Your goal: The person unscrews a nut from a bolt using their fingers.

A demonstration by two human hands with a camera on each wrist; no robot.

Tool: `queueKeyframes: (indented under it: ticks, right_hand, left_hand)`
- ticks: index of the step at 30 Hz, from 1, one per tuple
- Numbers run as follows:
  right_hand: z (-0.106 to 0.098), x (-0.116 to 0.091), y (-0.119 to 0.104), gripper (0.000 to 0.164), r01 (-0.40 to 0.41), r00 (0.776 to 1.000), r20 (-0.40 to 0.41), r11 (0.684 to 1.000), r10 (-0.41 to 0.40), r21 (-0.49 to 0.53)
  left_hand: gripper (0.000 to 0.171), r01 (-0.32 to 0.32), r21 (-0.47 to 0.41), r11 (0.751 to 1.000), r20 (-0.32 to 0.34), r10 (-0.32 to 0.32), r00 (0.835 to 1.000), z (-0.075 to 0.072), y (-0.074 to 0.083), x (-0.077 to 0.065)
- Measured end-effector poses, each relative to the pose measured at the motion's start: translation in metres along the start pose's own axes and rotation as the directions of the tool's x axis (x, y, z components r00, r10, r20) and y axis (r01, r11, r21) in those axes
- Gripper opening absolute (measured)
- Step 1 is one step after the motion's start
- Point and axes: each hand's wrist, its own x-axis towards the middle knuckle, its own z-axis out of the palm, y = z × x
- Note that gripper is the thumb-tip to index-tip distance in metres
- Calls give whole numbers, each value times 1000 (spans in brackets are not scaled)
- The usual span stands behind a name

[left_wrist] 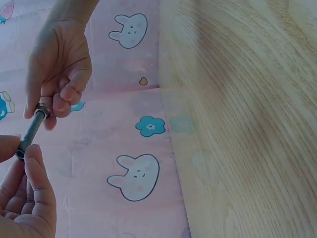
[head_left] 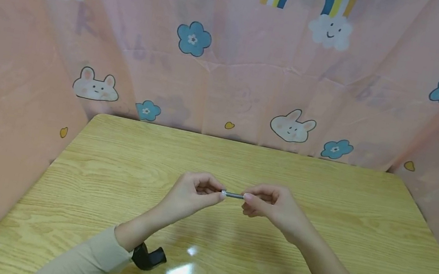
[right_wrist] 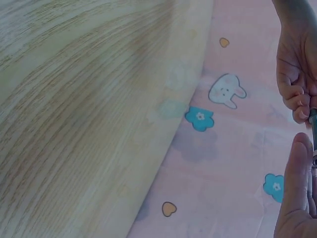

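Note:
A small threaded metal bolt (head_left: 234,195) is held level above the table between both hands. My left hand (head_left: 190,196) pinches its left end between thumb and fingers, and my right hand (head_left: 280,210) pinches the right end. In the left wrist view the threaded shank (left_wrist: 32,128) shows, with a hex-shaped piece (left_wrist: 42,110) at the right hand's fingertips. A ring-like end (left_wrist: 20,152) shows at the left fingertips. The right wrist view catches only part of the bolt (right_wrist: 314,129) at its edge, and the fingers cover some of both ends.
The wood-grain table (head_left: 134,152) spreads under both hands, with a bright light reflection near its front. A pink patterned curtain (head_left: 227,90) encloses its back and sides. Black wrist devices (head_left: 149,258) sit at both sleeve cuffs.

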Motion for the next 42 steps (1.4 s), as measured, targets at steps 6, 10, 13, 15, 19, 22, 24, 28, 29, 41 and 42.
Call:
queueKeyframes:
  ticks: [6,10,13,15,19,22,24,28,29,41,42]
  right_hand:
    - [1,-1,0,23,44,997,-54,998,-46,-41]
    - [2,-2,0,22,88,992,-80,994,-93,-63]
    - [2,-3,0,27,102,990,-89,992,-108,-73]
    - [2,-3,0,32,93,991,-90,992,-101,-85]
    - [0,-2,0,34,59,995,-78,993,-67,-104]
    - [0,-2,0,31,32,996,-76,994,-40,-106]
    - [0,-2,0,30,20,996,-81,994,-28,-107]
    - [0,-2,0,28,25,995,-88,991,-37,-129]
    - [0,-2,0,27,32,995,-87,990,-44,-135]
    - [1,-3,4,15,216,963,-126,961,-239,-173]
    - [0,-3,4,16,201,965,-134,965,-225,-170]
  left_hand:
    - [14,0,18,1000,6,0,1000,-1,2,0]
    - [14,-2,17,1000,8,2,1000,-1,2,0]
    - [13,-2,10,1000,7,1,1000,-1,1,0]
    - [13,-2,6,1000,5,2,1000,0,1,0]
    - [13,-9,4,1000,5,9,1000,-1,0,-1]
    - [13,-18,7,1000,7,18,1000,-1,-1,0]
    - [12,-20,11,1000,10,20,1000,-1,-1,0]
    - [12,-16,11,1000,12,16,1000,0,0,-1]
    - [12,-16,12,1000,12,16,1000,0,1,-1]
    - [13,14,14,1000,6,-14,1000,-1,1,-1]
    - [13,21,13,1000,4,-21,1000,-2,1,-1]
